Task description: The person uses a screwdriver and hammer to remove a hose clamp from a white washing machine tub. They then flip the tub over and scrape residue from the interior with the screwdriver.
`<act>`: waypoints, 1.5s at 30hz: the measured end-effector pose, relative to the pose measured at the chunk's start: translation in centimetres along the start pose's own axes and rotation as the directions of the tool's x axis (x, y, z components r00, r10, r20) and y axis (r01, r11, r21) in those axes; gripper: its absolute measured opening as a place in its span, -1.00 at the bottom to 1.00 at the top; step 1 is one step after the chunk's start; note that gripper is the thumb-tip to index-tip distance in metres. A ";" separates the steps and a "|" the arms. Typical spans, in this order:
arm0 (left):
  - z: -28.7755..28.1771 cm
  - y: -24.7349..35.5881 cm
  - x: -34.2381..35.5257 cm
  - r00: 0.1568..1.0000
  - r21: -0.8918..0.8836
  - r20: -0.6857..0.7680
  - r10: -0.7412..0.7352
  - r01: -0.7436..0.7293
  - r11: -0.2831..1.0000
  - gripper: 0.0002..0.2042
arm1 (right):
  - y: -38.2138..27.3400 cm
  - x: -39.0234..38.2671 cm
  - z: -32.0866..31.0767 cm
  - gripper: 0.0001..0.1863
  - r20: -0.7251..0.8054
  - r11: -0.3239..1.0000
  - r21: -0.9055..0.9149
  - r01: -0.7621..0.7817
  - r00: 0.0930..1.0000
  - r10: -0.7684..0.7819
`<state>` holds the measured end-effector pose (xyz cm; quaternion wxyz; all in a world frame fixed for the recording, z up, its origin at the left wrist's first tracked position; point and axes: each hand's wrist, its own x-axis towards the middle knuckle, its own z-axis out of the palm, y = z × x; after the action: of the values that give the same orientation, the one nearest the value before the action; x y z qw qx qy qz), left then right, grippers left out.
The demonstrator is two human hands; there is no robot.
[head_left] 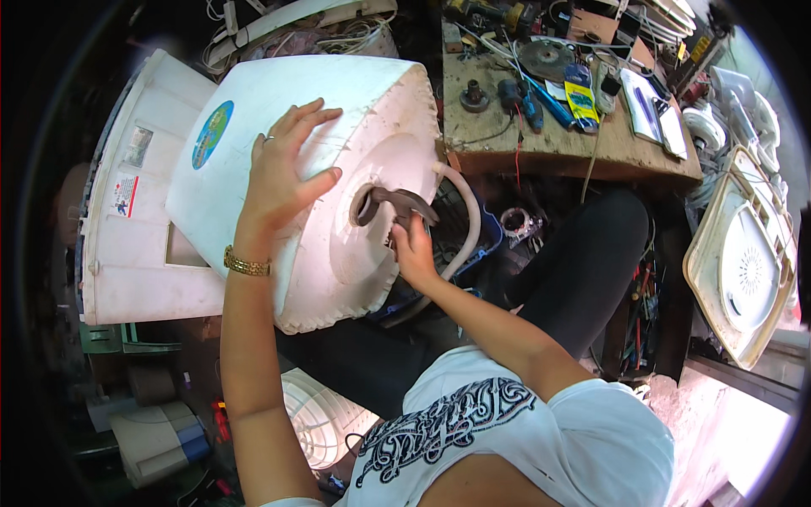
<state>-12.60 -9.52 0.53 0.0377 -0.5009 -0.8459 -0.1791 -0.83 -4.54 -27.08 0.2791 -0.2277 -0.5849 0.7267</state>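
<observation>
- White tub [329, 220]: on its side, just left of the right hand's grip; its long axis runs roughly left to right, its base facing right, toward that grip. Its inside shows only as darkness through a round hole [365, 207] in the base, so the contents cannot be told.
- The wall is smooth, scuffed plastic with an oval sticker [212, 135]; the base is dished, with a jagged, scalloped edge.
- Right hand [414, 253]: its grip is curled around a dark metal tool [410, 201], which has a curved head. One end of the head meets the hole's rim; whether it reaches inside is unclear.
- Left hand [283, 173]: up and left of the right grip, fingers spread wide, laid against the tub's wall.
- White housing [135, 262]: boxy plastic, farther left of the grip, beside the tub.
- Pale hose [471, 221]: flexible, bending in an arc just right of the grip.
- Blue-rimmed bin [488, 251]: right of the grip, beneath the hose; its contents are too dark to name.
- Tabletop [557, 154]: rough wood, up and right of the grip, carrying a flat round disc [545, 59], a glossy yellow-and-blue packet [580, 99] and a notebook [640, 106].
</observation>
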 end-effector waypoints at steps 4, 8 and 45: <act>-0.1 0.4 0.0 1.000 0.019 -0.018 -0.012 0.012 1.000 -0.36 | -1.3 -0.2 -0.6 -0.76 -0.180 0.921 0.370 0.125 0.982 -0.061; -0.2 -1.1 0.2 1.000 -0.002 -0.008 0.024 -0.024 1.000 -0.36 | -0.6 0.6 0.8 -0.66 -0.014 0.994 -0.062 0.095 0.995 -0.096; -16.1 -38.2 3.2 0.503 -0.308 -0.510 -0.698 0.651 0.694 -0.17 | -14.6 15.8 -9.3 -0.32 0.224 0.883 -0.062 0.465 0.869 -0.442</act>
<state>-48.93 -28.91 6.23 0.2076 -0.0500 -0.9090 -0.3580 -4.43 15.15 -14.89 0.3673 -0.0239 -0.6879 0.6256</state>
